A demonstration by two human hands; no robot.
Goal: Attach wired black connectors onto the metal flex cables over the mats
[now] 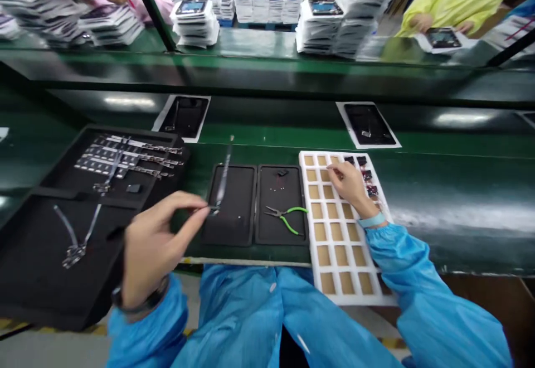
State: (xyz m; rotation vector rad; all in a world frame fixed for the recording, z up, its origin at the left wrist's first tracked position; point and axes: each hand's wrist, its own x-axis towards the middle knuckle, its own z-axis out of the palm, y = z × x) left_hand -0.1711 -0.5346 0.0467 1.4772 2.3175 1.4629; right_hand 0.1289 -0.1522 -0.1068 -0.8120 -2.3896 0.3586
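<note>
My left hand (pixel 156 242) pinches the lower end of a thin, pale flex cable (pixel 224 178) between thumb and fingers. The cable points up and away over the left black pad (pixel 228 231). On the right black pad (pixel 265 231) lie needle-nose pliers (pixel 288 211) with green handles and a small black part (pixel 281 173). My right hand (pixel 349 184) is above the upper part of a white compartment tray (pixel 355 300), fingertips pressed together; whatever they hold cannot be made out. Small black parts with red wires (pixel 368 175) sit in the tray's right column.
A large black tray (pixel 25 217) on the left holds strips of metal parts (pixel 111 156) and a cable assembly (pixel 75 252). Two tablet-like panels (pixel 188 117) (pixel 366 125) lie on the green belt. Beyond a raised shelf are stacks of panels (pixel 194 25) and co-workers in pink and yellow sleeves.
</note>
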